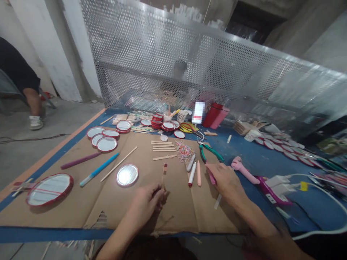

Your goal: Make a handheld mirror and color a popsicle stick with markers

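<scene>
My left hand (151, 200) is closed in a pinch on the lower end of a flat wooden craft stick (164, 171), which stands upright with reddish-brown marks near its tip. My right hand (223, 178) is curled over a pink marker (211, 177) at the right of the cardboard; its fingers hide part of it. Left of that hand lie a peach marker (199, 173), a white marker with a red tip (192, 174) and a grey marker (191, 162). A small round mirror (127, 175) lies left of my left hand.
Cardboard (108, 206) covers part of the blue table. Pliers (214, 151), a pink glue gun (244, 169) and a purple power strip (275, 191) with cables lie right. Several craft sticks (164, 148) and colourful rubber bands (185, 151) lie centrally. A larger mirror (50, 189) lies left.
</scene>
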Demonstrator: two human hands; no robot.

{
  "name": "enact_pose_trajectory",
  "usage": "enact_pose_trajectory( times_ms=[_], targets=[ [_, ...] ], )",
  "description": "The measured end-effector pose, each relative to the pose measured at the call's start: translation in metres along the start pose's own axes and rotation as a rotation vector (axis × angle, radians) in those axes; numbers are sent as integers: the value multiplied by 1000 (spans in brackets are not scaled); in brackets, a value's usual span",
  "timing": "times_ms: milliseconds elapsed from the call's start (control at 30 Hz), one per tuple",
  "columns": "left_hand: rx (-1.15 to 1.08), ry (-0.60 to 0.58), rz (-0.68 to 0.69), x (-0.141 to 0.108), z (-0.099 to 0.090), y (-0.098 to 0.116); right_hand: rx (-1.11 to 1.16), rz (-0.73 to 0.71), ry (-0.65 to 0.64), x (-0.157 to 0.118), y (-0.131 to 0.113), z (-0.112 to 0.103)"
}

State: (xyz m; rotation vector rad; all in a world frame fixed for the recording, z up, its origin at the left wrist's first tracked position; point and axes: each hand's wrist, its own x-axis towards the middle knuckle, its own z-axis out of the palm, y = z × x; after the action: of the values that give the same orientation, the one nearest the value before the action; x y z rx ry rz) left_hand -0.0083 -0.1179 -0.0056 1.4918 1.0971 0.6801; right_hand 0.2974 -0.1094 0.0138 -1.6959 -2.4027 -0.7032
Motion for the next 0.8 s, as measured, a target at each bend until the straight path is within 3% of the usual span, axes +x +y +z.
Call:
enact_pose_trajectory(
  times_ms=[167,433,667,800],
  targets=[
    [2,40,6,0,2,-2,-68,-2,23,5,5,14],
    [-105,71,-46,5,7,-7,-13,-150,32,15,-10,14],
    [-36,64,-50,4,9,-8,-18,-256,36,22,-27,1],
    [1,64,-25,4,8,-8,-48,-291,67,23,-31,8]
  ],
)
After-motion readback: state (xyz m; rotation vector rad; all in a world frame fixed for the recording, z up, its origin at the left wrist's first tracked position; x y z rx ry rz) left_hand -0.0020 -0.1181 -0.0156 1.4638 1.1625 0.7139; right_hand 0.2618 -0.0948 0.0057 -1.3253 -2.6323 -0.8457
